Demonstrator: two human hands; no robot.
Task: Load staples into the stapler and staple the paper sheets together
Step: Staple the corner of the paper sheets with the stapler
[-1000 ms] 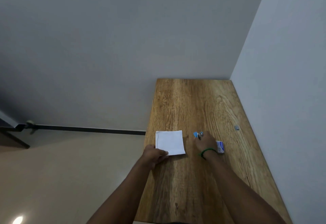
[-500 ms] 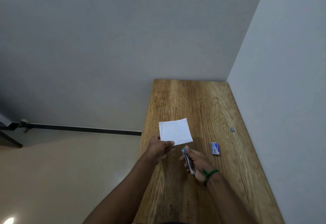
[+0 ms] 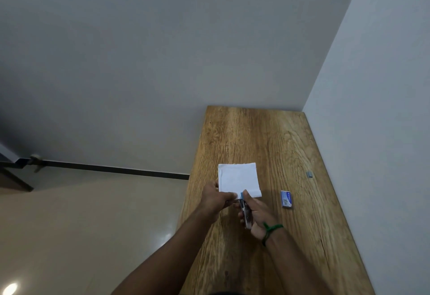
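Head view: wood-grain bench [image 3: 256,136] sits in a corner of grey walls [image 3: 162,62], beige floor [image 3: 93,213] at 9 o'clock. Left hand [image 3: 215,201] fingers pinch the paper sheets [image 3: 238,179] at the near edge, held above the bench. Right hand [image 3: 254,215] fingers wrap the stapler [image 3: 246,213], nose on that edge. Staple box [image 3: 286,199] lies at 4 o'clock of the sheets.

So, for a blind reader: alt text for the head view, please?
Over a wooden table, the left hand pinches white paper sheets while the right hand grips a stapler at their near edge. A small blue staple box and a loose staple strip lie to the right.
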